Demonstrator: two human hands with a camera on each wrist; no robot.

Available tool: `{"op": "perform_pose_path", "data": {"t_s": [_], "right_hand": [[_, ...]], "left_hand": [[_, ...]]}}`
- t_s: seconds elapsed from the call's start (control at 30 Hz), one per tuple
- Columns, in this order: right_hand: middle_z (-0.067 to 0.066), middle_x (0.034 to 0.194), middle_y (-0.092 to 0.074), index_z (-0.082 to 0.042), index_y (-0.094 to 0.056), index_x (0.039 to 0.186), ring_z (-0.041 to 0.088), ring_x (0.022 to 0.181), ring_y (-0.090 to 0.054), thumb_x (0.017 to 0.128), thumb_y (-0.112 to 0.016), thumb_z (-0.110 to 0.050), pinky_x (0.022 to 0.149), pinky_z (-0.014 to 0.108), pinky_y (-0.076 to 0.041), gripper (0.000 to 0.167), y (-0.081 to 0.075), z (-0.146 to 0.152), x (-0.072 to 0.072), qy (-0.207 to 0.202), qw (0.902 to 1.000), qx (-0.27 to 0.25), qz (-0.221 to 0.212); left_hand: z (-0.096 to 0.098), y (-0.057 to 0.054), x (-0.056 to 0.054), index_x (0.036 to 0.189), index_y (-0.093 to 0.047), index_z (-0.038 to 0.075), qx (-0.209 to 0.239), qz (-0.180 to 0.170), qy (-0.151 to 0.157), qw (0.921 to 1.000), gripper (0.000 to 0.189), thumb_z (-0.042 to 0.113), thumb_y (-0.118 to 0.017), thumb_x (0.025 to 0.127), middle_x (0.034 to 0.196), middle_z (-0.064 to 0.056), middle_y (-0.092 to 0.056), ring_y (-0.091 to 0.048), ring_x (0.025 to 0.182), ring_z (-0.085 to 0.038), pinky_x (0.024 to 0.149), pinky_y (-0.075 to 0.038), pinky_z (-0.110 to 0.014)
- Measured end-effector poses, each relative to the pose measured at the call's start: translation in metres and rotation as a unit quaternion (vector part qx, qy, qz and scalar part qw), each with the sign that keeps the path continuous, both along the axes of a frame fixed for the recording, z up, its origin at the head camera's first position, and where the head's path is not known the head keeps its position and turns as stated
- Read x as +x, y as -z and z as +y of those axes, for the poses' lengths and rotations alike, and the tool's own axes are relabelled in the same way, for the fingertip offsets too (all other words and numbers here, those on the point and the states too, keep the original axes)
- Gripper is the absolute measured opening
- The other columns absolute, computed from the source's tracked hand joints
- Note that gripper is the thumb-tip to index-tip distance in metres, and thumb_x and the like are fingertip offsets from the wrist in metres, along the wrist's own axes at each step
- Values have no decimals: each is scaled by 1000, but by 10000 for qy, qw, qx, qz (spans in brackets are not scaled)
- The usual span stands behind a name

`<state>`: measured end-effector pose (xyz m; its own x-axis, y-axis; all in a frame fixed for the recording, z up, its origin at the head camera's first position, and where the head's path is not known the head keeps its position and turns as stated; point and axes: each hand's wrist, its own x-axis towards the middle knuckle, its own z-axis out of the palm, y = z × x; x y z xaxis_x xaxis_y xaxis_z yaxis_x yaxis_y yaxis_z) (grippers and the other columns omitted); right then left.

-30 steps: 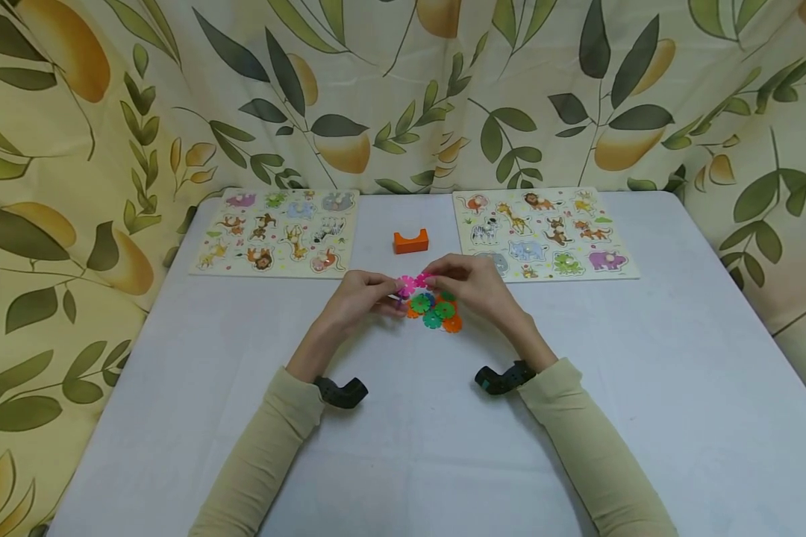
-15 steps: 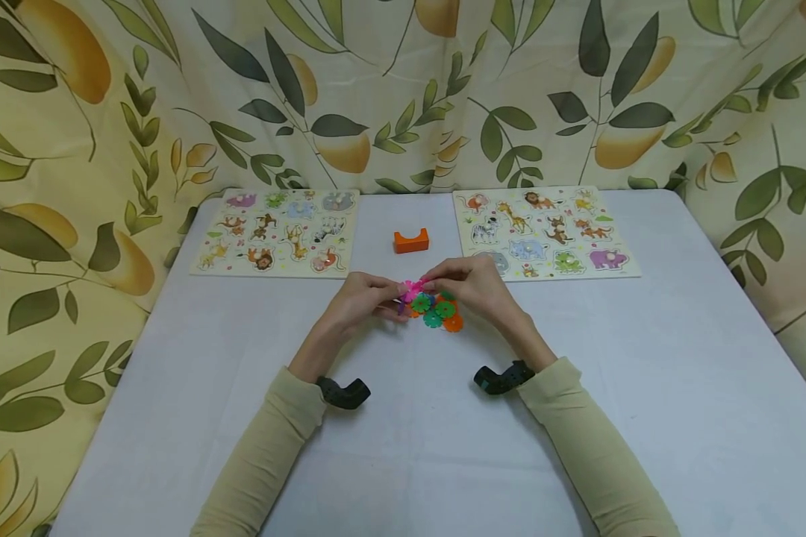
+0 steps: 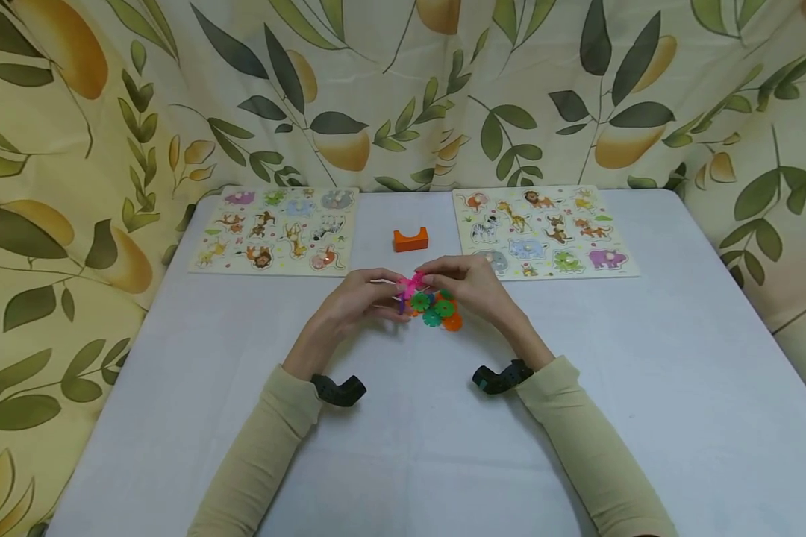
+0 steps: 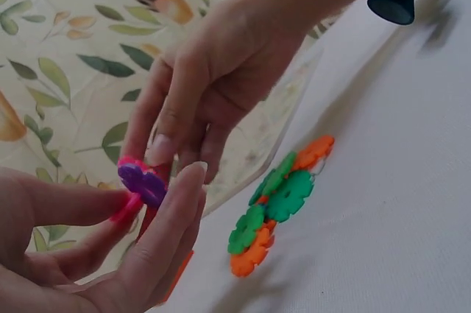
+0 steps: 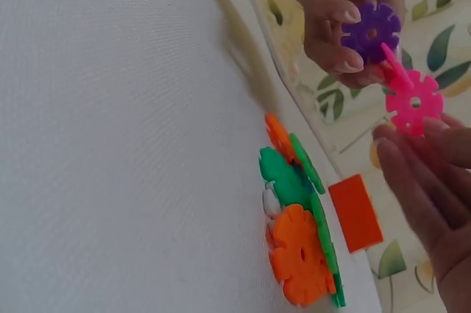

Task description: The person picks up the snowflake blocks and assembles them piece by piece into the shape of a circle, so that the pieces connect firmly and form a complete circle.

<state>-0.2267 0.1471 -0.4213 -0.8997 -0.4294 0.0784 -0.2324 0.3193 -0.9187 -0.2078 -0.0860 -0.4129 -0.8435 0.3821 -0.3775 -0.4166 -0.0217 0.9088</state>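
Note:
Above the table, my left hand (image 3: pixel 359 302) grips a purple notched flower disc (image 5: pixel 372 33) and a pink disc seen nearly edge-on (image 5: pixel 397 67) beside it. From the other side, my right hand (image 3: pixel 470 283) pinches a second pink flower disc (image 5: pixel 414 103) between thumb and fingers. The two pink discs meet at an angle, rim to rim; how deep their slots engage cannot be told. Under the hands lies a small pile of flower discs, with green (image 3: pixel 445 309), teal (image 3: pixel 433 318) and orange (image 3: pixel 453 322) ones overlapping. Part of the pile is hidden in the head view.
An orange block with a curved notch (image 3: pixel 411 240) stands behind the hands. Animal puzzle boards lie at the back left (image 3: pixel 275 231) and back right (image 3: pixel 544 235) of the white-covered table (image 3: pixel 403 462). A leaf-patterned curtain (image 3: pixel 403 97) hangs behind.
The pink disc in my right hand has come closer against the pink disc in my left, and its angle has turned. Both hands stay nearly in place; the pile looks unchanged.

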Motion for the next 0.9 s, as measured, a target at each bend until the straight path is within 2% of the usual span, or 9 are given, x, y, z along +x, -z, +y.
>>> {"op": "perform_pose_path", "data": {"t_s": [0.1,0.2,0.33,0.43,0.5,0.67,0.77,0.9], "right_hand": [[14,112,-76,-3,-74,121,27,96,-76,100,-67,-10,84,25,-60,23,0,2,-1,14,9997,218,65],[11,107,-76,-4,-74,122,26,92,-72,99,-68,-11,82,25,-58,25,3,3,-2,87,9962,827,238],[8,99,-72,-6,-74,119,21,86,-62,94,-77,-19,75,27,-51,29,8,0,-3,-126,9827,1828,284],[8,98,-69,-4,-74,117,21,84,-59,90,-81,-22,74,28,-49,33,10,-4,-2,-320,9746,2199,275],[8,97,-69,-3,-74,113,21,83,-58,89,-82,-21,73,29,-48,31,10,-6,-2,-314,9724,2291,302],[9,93,-70,-4,-71,105,21,80,-59,92,-78,-15,70,28,-49,18,10,-6,-1,-119,9757,2179,213],[8,91,-70,-6,-70,107,21,82,-60,96,-73,-14,73,28,-50,15,10,-2,-1,73,9805,1956,151],[9,88,-70,-8,-69,118,24,85,-63,99,-69,-17,76,31,-51,21,7,2,0,401,9891,1420,-13]], "left_hand": [[0,0,-1,124,-62,-7,68,-3,-99,9999,25,7,-57,104,110,-27,-68,-76,82,-27,82,-63,-41],[-1,1,-1,121,-61,-8,148,-42,-245,9996,22,6,-57,104,111,-25,-68,-76,92,-33,83,-63,-42],[-1,1,-1,116,-61,-7,254,-124,-328,9991,18,7,-56,105,111,-28,-67,-75,94,-34,83,-63,-42],[-1,0,-1,113,-61,-6,322,-171,-351,9987,17,9,-56,106,110,-26,-65,-75,91,-32,84,-63,-43],[0,0,-1,112,-61,-6,326,-185,-364,9986,18,10,-56,106,111,-26,-65,-74,91,-31,85,-62,-44],[0,0,-1,116,-62,-7,250,-191,-373,9988,20,9,-55,106,109,-25,-69,-76,96,-33,88,-61,-46],[0,1,-1,121,-60,-9,284,-179,-352,9988,23,7,-54,106,107,-23,-69,-75,95,-31,88,-61,-44],[0,3,-1,124,-59,-11,311,-124,-345,9988,25,6,-54,106,102,-19,-70,-74,90,-27,84,-62,-41]]}}
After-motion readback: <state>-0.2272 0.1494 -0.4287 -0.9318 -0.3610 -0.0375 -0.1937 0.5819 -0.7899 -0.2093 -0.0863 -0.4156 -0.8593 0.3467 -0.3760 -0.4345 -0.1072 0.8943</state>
